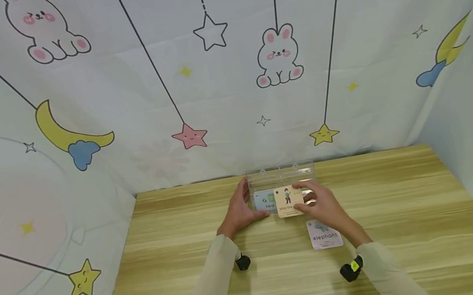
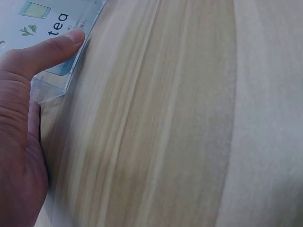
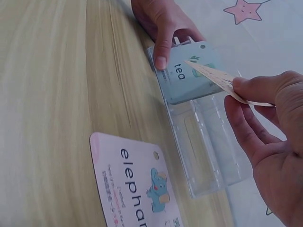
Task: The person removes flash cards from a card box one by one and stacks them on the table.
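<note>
A clear plastic box [image 3: 203, 165] with divided compartments lies at the back of the table. My left hand [image 1: 239, 211] grips its left end, thumb over the near edge and fingers round the side. Under that thumb, a blue "tea" flashcard [image 3: 182, 78] sits in the left part of the box. My right hand [image 1: 321, 204] pinches an orange flashcard [image 1: 287, 202] reading "play the…" between thumb and fingers. That card is tilted above the box and overlaps the tea card in the head view. On the table nearer me lies a pink "elephant" flashcard [image 1: 324, 234].
The wood-grain table [image 1: 181, 266] meets a white printed cloth [image 1: 228, 96] behind the box, with more cloth on both sides. Black wrist cameras [image 1: 352, 269] sit on both wrists. The elephant card lies below the right forearm.
</note>
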`<state>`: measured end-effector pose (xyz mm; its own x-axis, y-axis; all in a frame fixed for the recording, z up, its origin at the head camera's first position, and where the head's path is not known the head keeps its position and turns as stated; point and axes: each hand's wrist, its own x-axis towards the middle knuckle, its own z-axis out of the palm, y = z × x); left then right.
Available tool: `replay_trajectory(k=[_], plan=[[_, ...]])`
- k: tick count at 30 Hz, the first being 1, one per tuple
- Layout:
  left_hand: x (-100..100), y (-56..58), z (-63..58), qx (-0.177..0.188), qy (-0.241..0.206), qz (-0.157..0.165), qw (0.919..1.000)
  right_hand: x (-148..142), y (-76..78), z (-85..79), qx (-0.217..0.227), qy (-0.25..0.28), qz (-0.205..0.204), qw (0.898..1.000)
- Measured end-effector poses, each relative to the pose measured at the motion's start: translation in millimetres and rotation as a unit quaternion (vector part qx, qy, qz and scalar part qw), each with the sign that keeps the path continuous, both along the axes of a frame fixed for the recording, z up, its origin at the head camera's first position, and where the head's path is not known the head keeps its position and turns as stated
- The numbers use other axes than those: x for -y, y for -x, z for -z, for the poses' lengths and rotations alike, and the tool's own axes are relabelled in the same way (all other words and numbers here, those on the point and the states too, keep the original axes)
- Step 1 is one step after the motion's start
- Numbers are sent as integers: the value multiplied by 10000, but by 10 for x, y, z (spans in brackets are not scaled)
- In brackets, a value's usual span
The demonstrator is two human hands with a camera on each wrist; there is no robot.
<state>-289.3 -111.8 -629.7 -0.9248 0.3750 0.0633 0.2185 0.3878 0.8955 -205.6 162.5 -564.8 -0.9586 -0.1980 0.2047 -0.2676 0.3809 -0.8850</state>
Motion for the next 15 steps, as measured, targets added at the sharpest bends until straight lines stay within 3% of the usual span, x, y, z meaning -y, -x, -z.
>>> replay_trajectory(k=[15], plan=[[3,-11,-12,-23,2,5,10000,-303,-220,108,180,-48,118,9998]])
